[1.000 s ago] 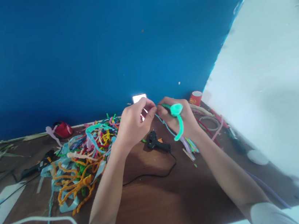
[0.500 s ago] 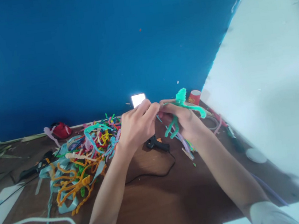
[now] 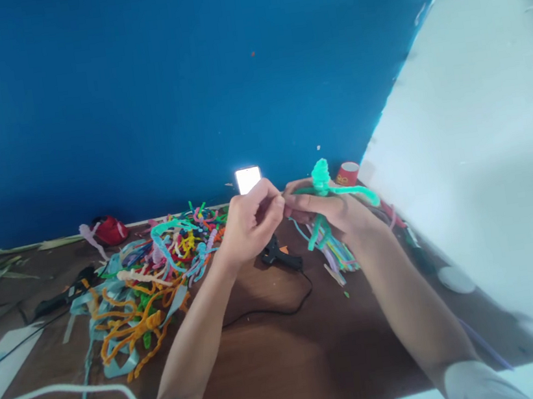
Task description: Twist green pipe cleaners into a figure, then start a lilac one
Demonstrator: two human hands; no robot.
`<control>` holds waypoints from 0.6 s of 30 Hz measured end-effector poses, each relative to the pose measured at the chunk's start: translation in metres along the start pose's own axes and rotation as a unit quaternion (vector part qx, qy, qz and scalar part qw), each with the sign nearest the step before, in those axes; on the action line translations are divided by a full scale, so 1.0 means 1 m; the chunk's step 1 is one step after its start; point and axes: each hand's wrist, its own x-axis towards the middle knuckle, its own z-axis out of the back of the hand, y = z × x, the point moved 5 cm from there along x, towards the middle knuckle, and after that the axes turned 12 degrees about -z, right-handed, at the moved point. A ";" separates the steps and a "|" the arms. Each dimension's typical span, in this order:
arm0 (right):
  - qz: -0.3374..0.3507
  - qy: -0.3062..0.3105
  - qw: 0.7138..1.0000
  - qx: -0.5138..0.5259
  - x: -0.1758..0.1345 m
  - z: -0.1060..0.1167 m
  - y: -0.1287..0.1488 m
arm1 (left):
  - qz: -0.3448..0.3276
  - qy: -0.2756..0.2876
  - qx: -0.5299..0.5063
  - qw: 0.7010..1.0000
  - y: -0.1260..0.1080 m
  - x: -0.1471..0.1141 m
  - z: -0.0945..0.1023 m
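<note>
My right hand (image 3: 329, 207) is closed around a green pipe-cleaner piece (image 3: 321, 176), whose coiled top stands above the fingers. One arm of it sticks out to the right over the back of the hand, and more strands hang below. My left hand (image 3: 257, 220) pinches at the right hand's fingertips; whatever lies between its thumb and forefinger is too small to make out. Below and between the hands, a black glue gun (image 3: 281, 258) lies on the table. A bundle of pastel pipe cleaners (image 3: 339, 252) lies beneath my right hand.
A large tangle of coloured pipe cleaners and ribbon (image 3: 146, 294) covers the left of the brown table (image 3: 288, 367). A lit phone (image 3: 248, 179) leans at the blue wall. A red cup (image 3: 347, 174), a white disc (image 3: 456, 279) and a white cable (image 3: 60, 388) lie around.
My left hand has rolled so its thumb and forefinger face me more. The green piece has turned in my right hand, its side arm now reaching farther right.
</note>
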 end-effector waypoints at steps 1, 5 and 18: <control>0.015 -0.004 1.000 -0.018 -0.002 0.001 0.004 | 0.017 -0.013 -0.028 0.999 -0.001 0.000 -0.001; 0.080 -0.023 0.978 -0.193 -0.011 0.001 0.021 | 0.107 -0.033 -0.146 0.983 0.000 0.000 -0.009; 0.123 -0.123 0.947 -0.271 -0.005 0.008 0.019 | 0.172 -0.142 -0.028 0.974 0.025 -0.002 0.013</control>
